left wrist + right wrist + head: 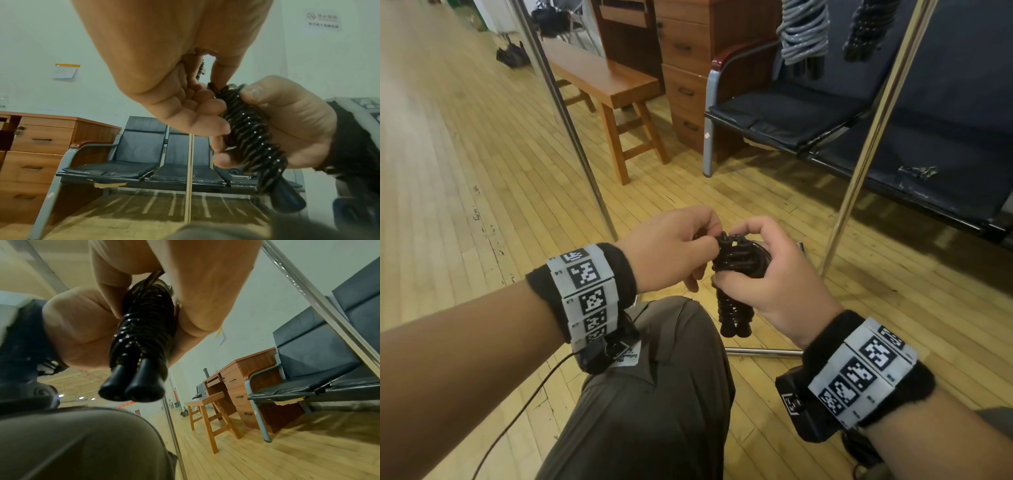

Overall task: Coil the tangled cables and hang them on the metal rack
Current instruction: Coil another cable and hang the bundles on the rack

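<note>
A black spiral cable [739, 262] is bunched into a short bundle above my knee, and its two black ends [734, 329] hang down. My right hand [728, 254] grips the bundle round its middle. At the bundle's top, my left hand [714, 238] pinches a strand. The left wrist view shows the cable [252, 134] inside the right hand's curled fingers [224, 160]. In the right wrist view the cable [144, 324] and its ends [131, 389] sit between both hands. The metal rack [876, 130] stands just ahead, with a grey coil [804, 31] and a black coil [869, 31] hanging on it.
The rack's left pole [571, 130] and its base bar [763, 351] stand on the wooden floor close to my knee [654, 394]. Behind the rack are black waiting seats [808, 113], a wooden bench [613, 82] and a drawer cabinet [685, 68].
</note>
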The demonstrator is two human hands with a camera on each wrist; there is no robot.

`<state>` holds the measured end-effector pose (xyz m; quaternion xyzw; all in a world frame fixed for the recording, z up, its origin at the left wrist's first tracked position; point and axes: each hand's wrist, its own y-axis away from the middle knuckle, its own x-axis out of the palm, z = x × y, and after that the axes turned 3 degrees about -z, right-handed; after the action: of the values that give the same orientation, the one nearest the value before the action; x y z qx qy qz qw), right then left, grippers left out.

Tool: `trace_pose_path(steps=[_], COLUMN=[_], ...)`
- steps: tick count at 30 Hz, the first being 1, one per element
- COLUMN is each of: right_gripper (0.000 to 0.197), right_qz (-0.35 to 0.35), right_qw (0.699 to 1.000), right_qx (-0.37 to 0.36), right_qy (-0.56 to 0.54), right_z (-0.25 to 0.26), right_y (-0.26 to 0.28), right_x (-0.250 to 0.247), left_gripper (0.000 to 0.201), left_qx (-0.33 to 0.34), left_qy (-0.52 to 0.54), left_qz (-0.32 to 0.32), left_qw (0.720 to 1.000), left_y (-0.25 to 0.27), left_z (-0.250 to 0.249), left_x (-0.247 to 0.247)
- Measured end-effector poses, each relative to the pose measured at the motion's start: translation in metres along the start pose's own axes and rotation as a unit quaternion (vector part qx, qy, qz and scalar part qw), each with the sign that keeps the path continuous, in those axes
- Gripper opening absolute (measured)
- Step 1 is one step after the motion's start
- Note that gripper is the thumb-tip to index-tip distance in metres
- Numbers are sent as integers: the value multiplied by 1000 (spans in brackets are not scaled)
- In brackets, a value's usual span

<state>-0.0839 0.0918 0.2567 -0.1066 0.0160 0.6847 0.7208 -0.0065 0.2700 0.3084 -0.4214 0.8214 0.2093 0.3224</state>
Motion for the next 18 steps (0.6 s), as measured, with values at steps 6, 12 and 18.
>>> trace_pose_path(steps=[6, 12, 18], right_gripper=[43, 40, 62], right_qz=[-43, -5, 76], right_qw=[985, 966, 961], right_qx=[70, 129, 164], right_qy=[-149, -222, -207], right_z=[7, 19, 21], right_y=[9, 19, 34], right_x=[-7, -25, -37], left_gripper=[17, 17, 17], left_qx=[-7, -19, -67], left_qy=[-45, -32, -45], left_qz=[-8, 23, 159], left_qw=[999, 999, 984], left_y=[-5, 1, 3], left_z=[-19, -33, -45], left_x=[-4, -14, 7])
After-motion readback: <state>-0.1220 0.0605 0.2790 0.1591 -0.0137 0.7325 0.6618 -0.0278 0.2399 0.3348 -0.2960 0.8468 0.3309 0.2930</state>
